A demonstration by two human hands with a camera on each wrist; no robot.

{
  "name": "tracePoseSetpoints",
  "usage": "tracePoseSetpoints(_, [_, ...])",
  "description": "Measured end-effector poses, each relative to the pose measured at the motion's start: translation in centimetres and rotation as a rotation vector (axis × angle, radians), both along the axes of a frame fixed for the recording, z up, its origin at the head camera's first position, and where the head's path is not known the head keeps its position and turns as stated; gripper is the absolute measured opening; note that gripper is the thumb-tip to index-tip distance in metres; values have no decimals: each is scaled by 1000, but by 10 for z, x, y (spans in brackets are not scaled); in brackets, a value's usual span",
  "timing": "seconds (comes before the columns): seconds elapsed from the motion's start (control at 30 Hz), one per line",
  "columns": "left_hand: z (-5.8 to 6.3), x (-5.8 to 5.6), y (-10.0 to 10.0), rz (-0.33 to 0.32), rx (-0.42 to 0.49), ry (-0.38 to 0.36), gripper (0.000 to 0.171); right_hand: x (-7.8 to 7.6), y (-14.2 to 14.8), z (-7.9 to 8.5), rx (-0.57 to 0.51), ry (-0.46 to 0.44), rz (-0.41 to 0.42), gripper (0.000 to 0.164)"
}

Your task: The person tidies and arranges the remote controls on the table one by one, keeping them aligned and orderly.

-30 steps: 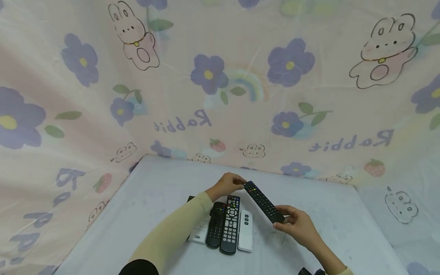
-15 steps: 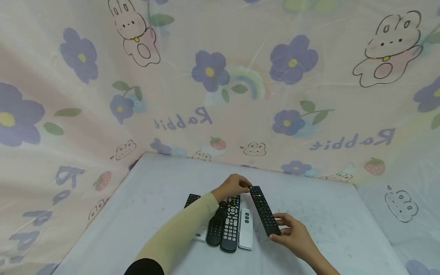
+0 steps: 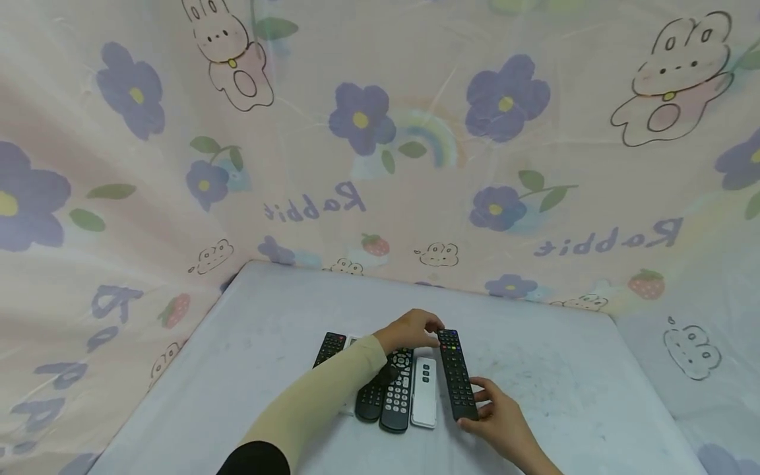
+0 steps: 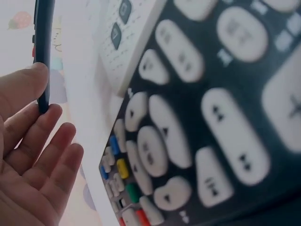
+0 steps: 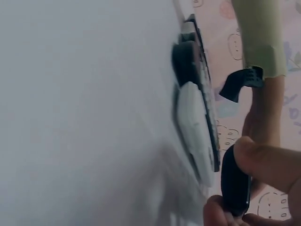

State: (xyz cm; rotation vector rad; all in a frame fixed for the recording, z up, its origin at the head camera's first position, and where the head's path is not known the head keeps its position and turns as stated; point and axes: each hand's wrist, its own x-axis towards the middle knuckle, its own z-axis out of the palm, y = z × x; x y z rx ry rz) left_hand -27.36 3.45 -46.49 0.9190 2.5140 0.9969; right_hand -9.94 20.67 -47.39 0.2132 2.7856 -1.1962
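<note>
Both hands hold a slim black remote control (image 3: 457, 376) just right of a row of remotes. My left hand (image 3: 412, 328) pinches its far end between thumb and fingertips, as the left wrist view also shows. At the near end, my right hand (image 3: 499, 419) grips it with thumb and fingers; in the right wrist view the thumb lies on one edge of the black remote (image 5: 235, 183). Closest on the left is a white remote (image 3: 424, 394), lying flat beside a black remote with pale buttons (image 3: 396, 396). The left forearm covers part of the row.
Farther left lie another black remote (image 3: 369, 401), mostly under the sleeve, and a black remote (image 3: 330, 347) with a white one partly hidden beside it. The white table (image 3: 570, 369) meets a patterned curtain (image 3: 415, 198) at the back and sides.
The held black remote has turned from a slant to nearly parallel with the row, and has come nearer the white remote. Both hands have moved with it, the right one leftward and toward the body.
</note>
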Motion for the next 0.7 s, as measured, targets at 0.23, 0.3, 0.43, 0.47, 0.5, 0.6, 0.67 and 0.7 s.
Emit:
tracePoseSetpoints(0.23, [-2, 4, 2, 18, -15, -33, 33, 0, -6, -7, 71, -26, 25, 85])
tracePoseSetpoints(0.3, [-2, 6, 2, 22, -19, -41, 33, 0, -8, -8, 86, -29, 34, 86])
tracePoseSetpoints(0.43, [-4, 6, 3, 23, -30, -38, 34, 1, -10, -10, 113, -21, 40, 86])
tracePoseSetpoints(0.47, [-5, 5, 4, 23, -35, -33, 33, 1, -10, -10, 117, -15, 43, 86])
tracePoseSetpoints(0.5, [-6, 5, 5, 23, -44, -26, 33, 1, -9, -11, 120, -11, 45, 86])
tracePoseSetpoints(0.6, [-10, 3, 8, 20, -69, 0, 32, 2, -9, -13, 102, -3, 52, 86])
tracePoseSetpoints(0.67, [-12, 2, 9, 24, -94, 17, 32, 2, -9, -16, 92, -7, 53, 87])
tracePoseSetpoints(0.7, [-13, 3, 10, 26, -107, 23, 32, 2, -10, -17, 89, -11, 51, 87])
